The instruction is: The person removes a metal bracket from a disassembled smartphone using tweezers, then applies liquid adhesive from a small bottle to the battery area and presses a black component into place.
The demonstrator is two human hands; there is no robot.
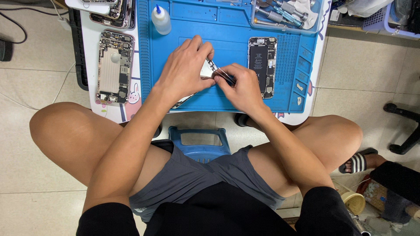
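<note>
My left hand (184,70) presses down on an opened phone body (205,70) lying tilted on the blue work mat (227,26); most of that phone is hidden under my hands. My right hand (243,87) pinches a pair of thin metal tweezers (218,70), their tips pointing up-left onto the phone near my left fingertips. The two hands touch each other over the phone.
A second opened phone (262,66) with a black battery lies right of my hands. A bare phone chassis (115,65) rests on the white table at left. A small white glue bottle (160,19), a tray of screwdrivers (284,13) and a blue stool (199,144) are near.
</note>
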